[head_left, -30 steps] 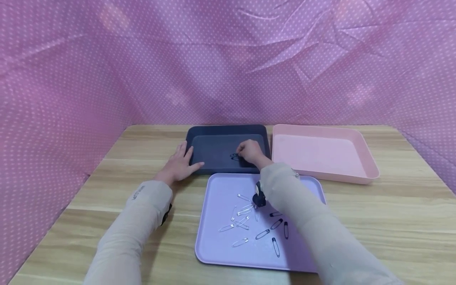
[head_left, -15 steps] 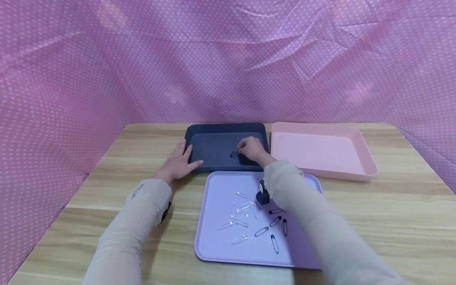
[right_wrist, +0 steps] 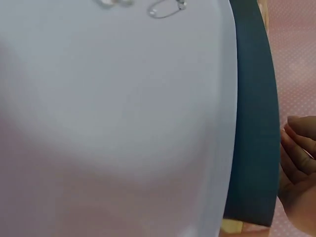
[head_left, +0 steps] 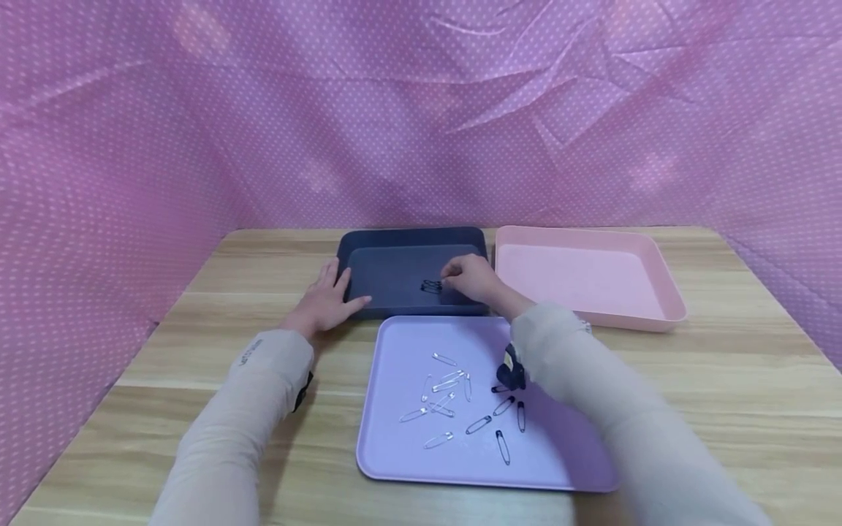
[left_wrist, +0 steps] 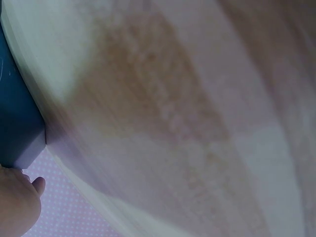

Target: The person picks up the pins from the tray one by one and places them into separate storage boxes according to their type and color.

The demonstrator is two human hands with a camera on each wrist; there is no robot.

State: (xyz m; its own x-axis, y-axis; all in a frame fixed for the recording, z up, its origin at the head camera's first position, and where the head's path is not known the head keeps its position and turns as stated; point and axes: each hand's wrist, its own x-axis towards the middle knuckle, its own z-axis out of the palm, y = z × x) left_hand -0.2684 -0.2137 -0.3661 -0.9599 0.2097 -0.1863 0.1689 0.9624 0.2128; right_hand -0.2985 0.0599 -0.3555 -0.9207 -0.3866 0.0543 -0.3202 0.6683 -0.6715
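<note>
In the head view, my left hand (head_left: 327,299) rests with spread fingers on the left wall of the dark navy tray (head_left: 388,274). Several black safety pins (head_left: 430,286) lie in a small cluster on that tray's floor. Just right of them is my right hand (head_left: 475,279), its fingers loosely bent and no pin visible between them. Below, a lavender tray (head_left: 408,336) bears loose silver safety pins (head_left: 437,440) on its left and black-headed safety pins (head_left: 503,447) toward its right. In the right wrist view, the right hand (right_wrist: 301,158) shows partly beyond the navy tray's wall.
A pink tray (head_left: 579,274) stands right of the navy one, at the back of the wooden table (head_left: 737,365). Pink dotted cloth (head_left: 421,131) hangs behind and at both sides. The right sleeve (head_left: 592,394) passes over the lavender tray's right side.
My right hand has shifted slightly right, its fingertips a little farther from the black pins in the navy tray. The right forearm has swung right. The left hand stays in place.
</note>
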